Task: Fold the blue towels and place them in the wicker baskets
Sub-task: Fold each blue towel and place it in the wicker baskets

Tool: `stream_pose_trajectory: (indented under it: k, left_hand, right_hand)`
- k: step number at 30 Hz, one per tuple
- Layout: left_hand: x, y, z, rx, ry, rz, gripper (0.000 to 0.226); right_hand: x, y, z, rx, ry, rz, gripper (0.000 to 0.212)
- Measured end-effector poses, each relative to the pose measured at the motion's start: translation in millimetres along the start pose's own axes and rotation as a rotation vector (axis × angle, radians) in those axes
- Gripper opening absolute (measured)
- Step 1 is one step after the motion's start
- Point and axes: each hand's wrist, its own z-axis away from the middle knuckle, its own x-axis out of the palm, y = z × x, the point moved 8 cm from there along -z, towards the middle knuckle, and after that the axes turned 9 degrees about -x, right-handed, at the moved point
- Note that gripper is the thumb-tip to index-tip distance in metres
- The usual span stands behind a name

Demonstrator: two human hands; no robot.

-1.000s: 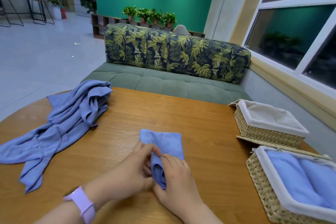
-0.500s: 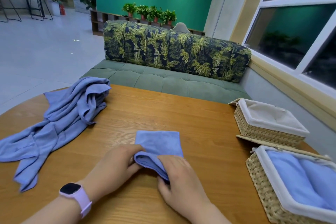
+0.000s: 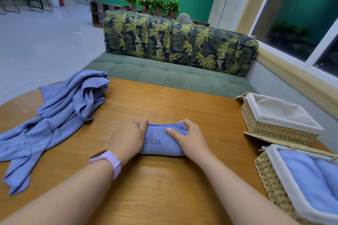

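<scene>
loose pile of blue towels (image 3: 53, 115) at table's (image 3: 164, 100) left edge. mid-table – left hand (image 3: 128, 139) w/ watch and right hand (image 3: 190, 140) curled round opposite ends of folded towel (image 3: 161, 144), gripping it. far right – empty basket (image 3: 278, 115), near basket (image 3: 285, 186) w/ blue towels inside.
</scene>
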Motion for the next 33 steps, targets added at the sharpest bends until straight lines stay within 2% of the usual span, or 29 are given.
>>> stream_pose_trajectory:
  k: [7, 11, 13, 16, 21, 26, 28, 30, 32, 33]
  left_hand:
    - [14, -5, -30, -0.127, 0.004, -0.112, 0.055]
    - [12, 0, -28, -0.058, 0.096, -0.167, 0.048]
    - [13, 1, -28, 0.01, 0.136, -0.162, 0.038]
    - [24, 3, -39, 0.103, 0.055, -0.145, 0.027]
    - [27, 5, -46, 0.145, -0.038, -0.183, 0.032]
    - [19, 10, -35, 0.148, 0.01, -0.254, 0.033]
    - [3, 35, -24, 0.321, 0.193, -0.362, 0.026]
    - [0, 68, 0, 0.575, 0.275, -0.344, 0.013]
    - [20, 85, 24, 0.767, 0.198, -0.321, 0.017]
    - [33, 84, 33, 0.767, 0.145, -0.322, 0.028]
  right_hand:
    - [8, 14, -14, 0.116, 0.044, 0.309, 0.038]
    - [9, 8, -19, 0.018, -0.031, 0.494, 0.05]
    - [15, 11, -21, -0.069, -0.095, 0.447, 0.051]
    - [21, 20, -27, -0.159, -0.15, 0.349, 0.036]
    - [28, 19, -33, -0.217, -0.198, 0.377, 0.03]
    - [30, 18, -33, -0.181, -0.213, 0.347, 0.026]
    - [31, 17, -34, -0.164, -0.222, 0.36, 0.027]
    - [31, 16, -34, -0.158, -0.225, 0.374, 0.026]
    - [31, 17, -34, -0.157, -0.223, 0.377, 0.02]
    - [31, 17, -33, -0.153, -0.224, 0.374, 0.019]
